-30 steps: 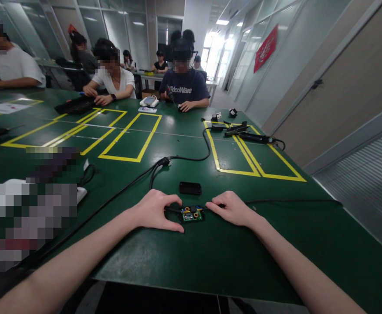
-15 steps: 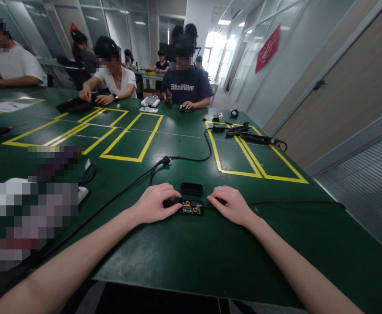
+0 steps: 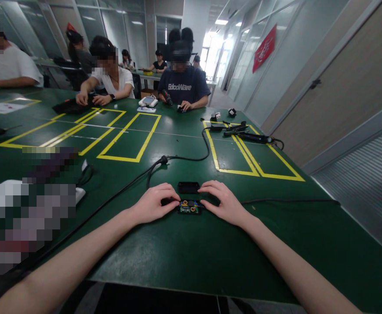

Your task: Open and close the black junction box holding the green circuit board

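Note:
A small black case (image 3: 190,213) lies open on the table, a circuit board (image 3: 184,208) with copper-wound coils showing inside it. Thumb and index finger of my left hand (image 3: 154,203) come together at the case's left end, pinching its edge. My right hand (image 3: 225,203) is open at the other end: its thumb is by the case's right edge, while its fingers reach toward the black lid (image 3: 188,187) just behind. Whether those fingertips touch the lid I cannot tell. From under my right hand a black cable (image 3: 289,201) runs off to the right.
Another black cable (image 3: 122,192) crosses the table on the left, with a plug joint (image 3: 163,160). Black tools (image 3: 252,137) lie at the right back, inside yellow tape outlines (image 3: 238,173). Two people (image 3: 184,89) (image 3: 107,80) work across the green table (image 3: 164,257).
My right hand has moved from the cable to the case's right end, its fingers opening and reaching up to the lid. My left hand stays at the left end.

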Action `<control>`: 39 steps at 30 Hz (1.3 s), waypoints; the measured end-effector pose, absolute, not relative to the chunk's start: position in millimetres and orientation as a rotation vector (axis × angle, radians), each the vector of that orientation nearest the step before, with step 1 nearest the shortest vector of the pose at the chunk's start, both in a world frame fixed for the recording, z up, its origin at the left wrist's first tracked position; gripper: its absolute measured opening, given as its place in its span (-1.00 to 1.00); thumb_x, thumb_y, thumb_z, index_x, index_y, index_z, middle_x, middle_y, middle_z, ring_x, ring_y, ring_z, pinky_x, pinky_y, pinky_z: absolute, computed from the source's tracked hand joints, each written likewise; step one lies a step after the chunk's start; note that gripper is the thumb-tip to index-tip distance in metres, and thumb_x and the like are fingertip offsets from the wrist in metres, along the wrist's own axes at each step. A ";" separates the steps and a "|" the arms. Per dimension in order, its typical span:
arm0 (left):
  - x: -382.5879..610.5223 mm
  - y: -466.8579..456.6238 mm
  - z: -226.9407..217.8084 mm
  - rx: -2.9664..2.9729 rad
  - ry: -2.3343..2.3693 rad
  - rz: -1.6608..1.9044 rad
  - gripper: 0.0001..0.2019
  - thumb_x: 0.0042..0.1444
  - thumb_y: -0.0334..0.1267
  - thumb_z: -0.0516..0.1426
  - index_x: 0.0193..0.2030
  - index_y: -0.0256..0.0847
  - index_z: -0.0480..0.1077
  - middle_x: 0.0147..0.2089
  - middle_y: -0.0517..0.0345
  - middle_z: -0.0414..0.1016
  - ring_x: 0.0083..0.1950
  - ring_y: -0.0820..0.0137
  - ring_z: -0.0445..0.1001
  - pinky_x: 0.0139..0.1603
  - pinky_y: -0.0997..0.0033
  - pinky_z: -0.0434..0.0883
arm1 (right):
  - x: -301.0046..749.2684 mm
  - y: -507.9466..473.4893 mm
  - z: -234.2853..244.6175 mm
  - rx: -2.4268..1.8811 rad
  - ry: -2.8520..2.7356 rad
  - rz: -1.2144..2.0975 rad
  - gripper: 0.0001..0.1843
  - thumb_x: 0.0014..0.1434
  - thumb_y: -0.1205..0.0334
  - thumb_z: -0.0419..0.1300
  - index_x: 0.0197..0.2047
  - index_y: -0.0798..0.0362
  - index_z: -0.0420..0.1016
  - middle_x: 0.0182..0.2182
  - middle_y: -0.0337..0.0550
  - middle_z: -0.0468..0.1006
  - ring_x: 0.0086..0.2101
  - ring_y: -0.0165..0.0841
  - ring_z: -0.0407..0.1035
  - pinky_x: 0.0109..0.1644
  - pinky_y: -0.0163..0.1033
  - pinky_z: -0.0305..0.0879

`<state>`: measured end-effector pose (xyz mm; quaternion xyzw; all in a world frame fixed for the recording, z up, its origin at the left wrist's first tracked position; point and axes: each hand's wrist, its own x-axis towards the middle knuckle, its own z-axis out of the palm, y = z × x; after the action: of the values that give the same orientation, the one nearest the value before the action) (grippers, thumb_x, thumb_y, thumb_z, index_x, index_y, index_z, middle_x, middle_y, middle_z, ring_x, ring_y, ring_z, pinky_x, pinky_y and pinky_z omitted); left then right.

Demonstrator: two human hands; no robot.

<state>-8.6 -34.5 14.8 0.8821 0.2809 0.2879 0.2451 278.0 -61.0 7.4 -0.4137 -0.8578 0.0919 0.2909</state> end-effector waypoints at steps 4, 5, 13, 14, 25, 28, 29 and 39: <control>-8.1 -34.7 14.4 2.435 0.790 0.821 -0.83 0.29 -0.32 0.20 -0.02 -0.15 0.57 0.02 0.01 0.56 0.06 0.26 0.54 0.15 0.21 0.52 | 278.3 -59.7 2.2 -1.107 -2.263 0.195 -0.62 0.28 0.26 0.25 0.16 -0.06 0.51 0.13 0.07 0.53 0.14 -0.06 0.44 0.21 0.16 0.41; -8.0 -34.8 13.9 2.455 0.790 0.822 -0.79 0.28 -0.33 0.20 0.02 -0.14 0.56 0.09 -0.02 0.54 0.12 0.23 0.52 0.20 0.16 0.51 | 278.6 -59.4 1.2 -1.106 -2.270 0.192 -0.60 0.29 0.26 0.24 0.19 -0.06 0.50 0.18 0.09 0.51 0.18 -0.05 0.42 0.24 0.19 0.39; -6.1 -33.7 6.8 2.618 0.825 0.695 -0.64 0.32 -0.34 0.14 0.22 -0.09 0.51 0.43 -0.08 0.36 0.40 0.08 0.37 0.41 -0.14 0.33 | 280.6 -57.7 -2.3 -1.153 -2.381 0.248 -0.61 0.39 0.25 0.17 0.24 -0.13 0.54 0.31 0.01 0.46 0.29 -0.08 0.35 0.34 0.21 0.33; -5.6 -33.9 7.1 2.616 0.826 0.683 -0.65 0.33 -0.33 0.14 0.21 -0.08 0.52 0.41 -0.07 0.39 0.36 0.10 0.41 0.40 -0.11 0.34 | 280.6 -58.0 -2.0 -1.148 -2.385 0.247 -0.64 0.40 0.25 0.16 0.21 -0.12 0.56 0.27 0.01 0.50 0.27 -0.08 0.38 0.33 0.20 0.34; -4.0 -35.3 12.0 2.514 0.718 0.783 -0.82 0.34 -0.32 0.16 -0.03 -0.19 0.59 0.04 0.00 0.62 0.05 0.26 0.60 0.15 0.24 0.52 | 273.1 -62.8 6.1 -1.010 -2.273 0.386 -0.77 0.43 0.26 0.13 -0.12 -0.03 0.64 0.05 0.01 0.55 0.06 -0.18 0.50 0.16 0.00 0.51; -4.0 -35.5 10.9 2.498 0.696 0.786 -0.82 0.34 -0.33 0.15 -0.03 -0.21 0.59 0.01 0.01 0.61 0.02 0.29 0.60 0.10 0.30 0.53 | 272.1 -63.3 5.2 -1.007 -2.222 0.413 -0.80 0.40 0.30 0.15 -0.13 -0.03 0.63 0.09 0.02 0.54 0.09 -0.17 0.49 0.18 0.01 0.50; -3.9 -35.5 10.3 2.496 0.690 0.788 -0.82 0.35 -0.33 0.14 -0.03 -0.21 0.58 0.01 0.01 0.62 0.01 0.29 0.60 0.09 0.30 0.52 | 272.0 -63.4 4.4 -1.011 -2.207 0.425 -0.81 0.39 0.30 0.16 -0.11 -0.04 0.63 0.10 0.02 0.54 0.11 -0.16 0.48 0.19 0.01 0.49; -3.0 -36.6 8.7 2.491 0.650 0.828 -0.84 0.37 -0.32 0.13 -0.06 -0.18 0.56 -0.05 0.06 0.64 -0.01 0.31 0.59 0.08 0.31 0.50 | 273.7 -60.6 -6.0 -1.080 -2.188 0.494 -0.60 0.45 0.22 0.11 0.29 -0.12 0.48 0.13 -0.02 0.60 0.09 -0.13 0.46 0.22 0.15 0.42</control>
<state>-3.0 -36.6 8.7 0.8992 0.2348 0.2990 0.2169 273.7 -60.6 -6.0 -0.4110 -0.8325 0.1880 0.3205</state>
